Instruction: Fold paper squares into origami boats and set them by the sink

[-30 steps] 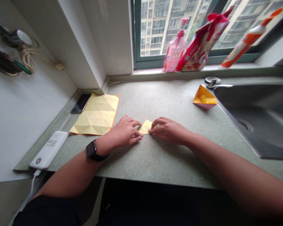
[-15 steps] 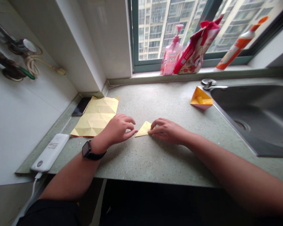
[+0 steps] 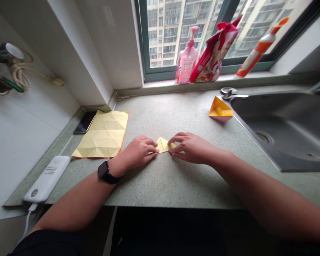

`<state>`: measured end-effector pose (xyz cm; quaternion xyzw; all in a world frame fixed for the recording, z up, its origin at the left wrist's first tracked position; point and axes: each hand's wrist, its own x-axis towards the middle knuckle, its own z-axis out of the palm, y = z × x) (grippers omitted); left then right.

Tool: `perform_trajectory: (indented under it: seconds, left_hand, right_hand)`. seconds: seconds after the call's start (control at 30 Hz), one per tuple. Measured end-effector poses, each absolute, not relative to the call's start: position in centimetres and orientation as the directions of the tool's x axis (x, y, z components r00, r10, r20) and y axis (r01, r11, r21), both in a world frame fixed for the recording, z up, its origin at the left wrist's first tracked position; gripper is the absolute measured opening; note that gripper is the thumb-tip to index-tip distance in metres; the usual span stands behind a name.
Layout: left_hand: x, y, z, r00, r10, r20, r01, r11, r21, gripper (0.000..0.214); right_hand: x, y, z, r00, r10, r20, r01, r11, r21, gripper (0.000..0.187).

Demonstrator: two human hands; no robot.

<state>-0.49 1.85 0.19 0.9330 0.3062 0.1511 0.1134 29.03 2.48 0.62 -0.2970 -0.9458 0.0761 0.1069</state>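
A small yellow folded paper (image 3: 162, 145), triangular with a crease down from its peak, lies on the speckled counter (image 3: 160, 185). My left hand (image 3: 142, 151), with a black watch at its wrist, grips the paper's left corner between thumb and fingers. On the other side, my right hand (image 3: 185, 147) pinches the right corner, its fingertips covering that end. To the left lies a larger creased yellow sheet (image 3: 104, 133) with an orange edge underneath. An orange folded paper shape (image 3: 220, 109) stands near the sink.
A dark phone (image 3: 84, 122) and a white power bank (image 3: 48, 177) with a cable lie at the left. The steel sink (image 3: 288, 131) is on the right. A pink pump bottle (image 3: 187, 62), a red bag (image 3: 216, 53) and an orange-white bottle (image 3: 256, 53) line the windowsill.
My left hand has moved right and taken hold of the folded paper's left corner. My right hand has shifted to its right end. The camera view has turned slightly right.
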Motion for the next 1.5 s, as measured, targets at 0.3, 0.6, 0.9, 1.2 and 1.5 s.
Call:
perform_trajectory:
  seconds: [0.3, 0.6, 0.9, 1.2, 1.5]
  left_hand:
    - [-0.5, 1.9, 0.0, 0.761, 0.617, 0.201, 0.541, -0.774, 0.329, 0.015]
    - [-0.6, 1.8, 0.1, 0.732, 0.638, 0.238, 0.561, -0.764, 0.319, 0.012]
    - [-0.5, 1.8, 0.4, 0.659, 0.716, 0.229, 0.655, -0.696, 0.293, 0.022]
    - [-0.3, 1.8, 0.0, 0.634, 0.735, 0.239, 0.704, -0.677, 0.216, 0.02]
    - [-0.2, 1.9, -0.2, 0.564, 0.768, 0.304, 0.688, -0.641, 0.341, 0.025]
  right_hand:
    - [31.5, 2.9, 1.4, -0.687, 0.723, 0.072, 0.705, 0.687, -0.176, 0.019]
    - [29.0, 2.9, 0.5, -0.641, 0.749, 0.165, 0.712, 0.661, -0.235, 0.022]
    - [28.1, 2.5, -0.8, -0.654, 0.722, 0.225, 0.673, 0.692, -0.262, 0.017]
    - [27.8, 2.4, -1.3, -0.632, 0.74, 0.229, 0.695, 0.672, -0.254, 0.019]
    - [27.8, 2.3, -1.2, -0.599, 0.758, 0.259, 0.677, 0.652, -0.341, 0.027]
